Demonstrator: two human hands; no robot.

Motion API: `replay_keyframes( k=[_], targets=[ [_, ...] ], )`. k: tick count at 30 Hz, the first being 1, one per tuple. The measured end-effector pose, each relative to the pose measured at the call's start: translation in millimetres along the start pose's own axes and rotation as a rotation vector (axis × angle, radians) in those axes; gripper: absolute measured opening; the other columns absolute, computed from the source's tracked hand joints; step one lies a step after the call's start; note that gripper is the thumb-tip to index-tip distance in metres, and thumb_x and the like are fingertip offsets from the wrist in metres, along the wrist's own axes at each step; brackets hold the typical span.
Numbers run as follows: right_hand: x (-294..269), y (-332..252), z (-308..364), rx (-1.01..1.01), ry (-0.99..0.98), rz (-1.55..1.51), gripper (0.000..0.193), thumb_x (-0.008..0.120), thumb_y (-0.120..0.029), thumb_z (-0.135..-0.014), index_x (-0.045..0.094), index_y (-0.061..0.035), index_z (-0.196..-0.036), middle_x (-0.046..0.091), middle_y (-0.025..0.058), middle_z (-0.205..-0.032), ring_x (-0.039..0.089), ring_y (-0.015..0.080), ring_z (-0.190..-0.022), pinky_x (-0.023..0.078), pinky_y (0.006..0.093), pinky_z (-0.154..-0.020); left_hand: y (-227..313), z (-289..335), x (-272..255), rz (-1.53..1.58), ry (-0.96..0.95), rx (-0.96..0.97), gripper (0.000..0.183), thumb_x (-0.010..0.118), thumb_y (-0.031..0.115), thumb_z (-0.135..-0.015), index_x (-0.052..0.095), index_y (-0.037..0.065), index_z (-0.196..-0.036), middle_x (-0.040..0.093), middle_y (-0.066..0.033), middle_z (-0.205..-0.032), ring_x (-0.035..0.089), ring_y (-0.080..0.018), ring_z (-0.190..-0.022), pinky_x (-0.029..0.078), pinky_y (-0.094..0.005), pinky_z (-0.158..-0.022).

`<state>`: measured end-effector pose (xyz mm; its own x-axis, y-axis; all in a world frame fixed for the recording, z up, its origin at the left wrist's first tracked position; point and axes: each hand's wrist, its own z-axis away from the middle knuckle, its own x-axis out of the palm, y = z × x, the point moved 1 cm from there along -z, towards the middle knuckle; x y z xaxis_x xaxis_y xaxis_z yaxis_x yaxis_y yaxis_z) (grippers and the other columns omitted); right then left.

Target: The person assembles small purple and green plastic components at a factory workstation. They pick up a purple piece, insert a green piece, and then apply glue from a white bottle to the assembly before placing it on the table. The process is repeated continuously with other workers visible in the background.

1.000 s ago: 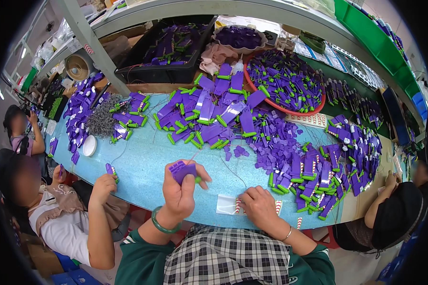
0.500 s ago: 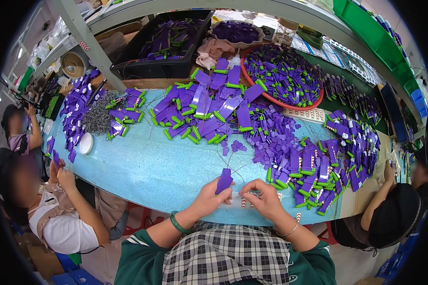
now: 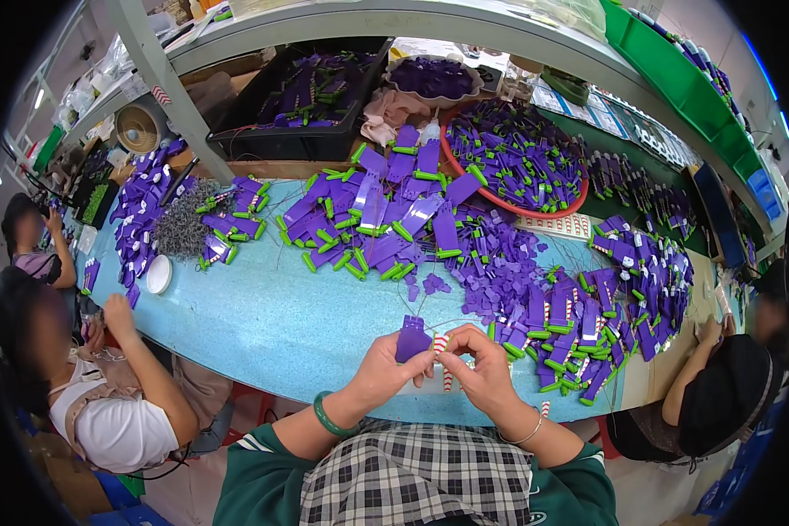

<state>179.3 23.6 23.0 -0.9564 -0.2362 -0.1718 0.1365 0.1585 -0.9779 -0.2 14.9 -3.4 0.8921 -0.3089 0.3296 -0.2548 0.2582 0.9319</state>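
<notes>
My left hand (image 3: 382,370) is closed on a flat purple piece (image 3: 412,340), which stands up between thumb and fingers with thin wires at its top. My right hand (image 3: 484,373) pinches a small red-and-white striped strip (image 3: 441,343) against the side of that piece. Both hands meet at the table's near edge. Below the fingers, part of another striped strip (image 3: 448,380) shows; the hands hide most of what is under it. A heap of small purple bits (image 3: 500,276) lies just beyond my hands.
Purple pieces with green ends (image 3: 386,206) are heaped across the blue table (image 3: 324,324), with another pile (image 3: 579,329) at right. Behind stand a red-rimmed basin (image 3: 539,213) and a black tray (image 3: 280,138). A small white dish (image 3: 159,274) sits left. Co-workers (image 3: 118,399) sit on both sides.
My right hand has brought a striped strip up to the purple piece; before, its fingers were lower, at the strips on the table. The co-worker at left has raised a hand.
</notes>
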Motion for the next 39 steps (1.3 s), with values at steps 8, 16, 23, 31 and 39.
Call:
replay_keyframes(
  k=[8,16,23,31,39],
  targets=[
    [7,15,1,0.108,-0.009,-0.113,0.012,0.071,-0.005,-0.082,0.060,-0.0014,-0.085,0.062,0.0020,-0.078,0.058,0.0091,-0.072,0.048,0.0250,-0.069,3,3,8,0.480,-0.049,-0.126,0.041,0.042,0.009,-0.098,0.033,0.009,-0.138,0.050,-0.0106,-0.128,0.055,-0.0218,-0.114,0.055,-0.0410,-0.086],
    [10,19,1,0.151,0.016,-0.172,0.012,0.071,-0.004,-0.081,0.060,-0.0014,-0.084,0.062,0.0018,-0.080,0.057,0.0081,-0.074,0.048,0.0237,-0.068,1,5,9,0.501,-0.061,-0.131,0.042,0.042,0.006,-0.096,0.034,0.008,-0.137,0.049,-0.0114,-0.129,0.052,-0.0241,-0.119,0.051,-0.0460,-0.094],
    [10,21,3,0.116,0.022,-0.096,0.012,0.070,-0.001,-0.081,0.059,-0.0007,-0.084,0.061,0.0020,-0.081,0.056,0.0085,-0.076,0.046,0.0238,-0.071,-3,4,9,0.505,-0.089,-0.108,0.042,0.043,0.001,-0.093,0.035,0.006,-0.134,0.049,-0.0121,-0.126,0.052,-0.0247,-0.120,0.052,-0.0453,-0.094],
    [9,26,6,0.005,0.087,-0.026,0.013,0.072,-0.004,-0.077,0.059,-0.0026,-0.075,0.060,0.0048,-0.072,0.056,0.0144,-0.069,0.044,0.0277,-0.064,-1,4,18,0.172,-0.041,-0.049,0.029,0.050,0.004,-0.095,0.042,0.002,-0.122,0.052,-0.0091,-0.117,0.058,-0.0204,-0.109,0.058,-0.0384,-0.086],
    [5,10,4,-0.323,0.136,0.340,0.018,0.075,-0.010,-0.072,0.058,-0.0044,-0.077,0.061,0.0097,-0.075,0.056,0.0233,-0.071,0.043,0.0339,-0.063,-8,10,22,0.196,-0.076,0.026,0.029,0.051,0.010,-0.098,0.043,0.003,-0.125,0.054,-0.0077,-0.115,0.058,-0.0181,-0.108,0.057,-0.0373,-0.085]
  ],
)
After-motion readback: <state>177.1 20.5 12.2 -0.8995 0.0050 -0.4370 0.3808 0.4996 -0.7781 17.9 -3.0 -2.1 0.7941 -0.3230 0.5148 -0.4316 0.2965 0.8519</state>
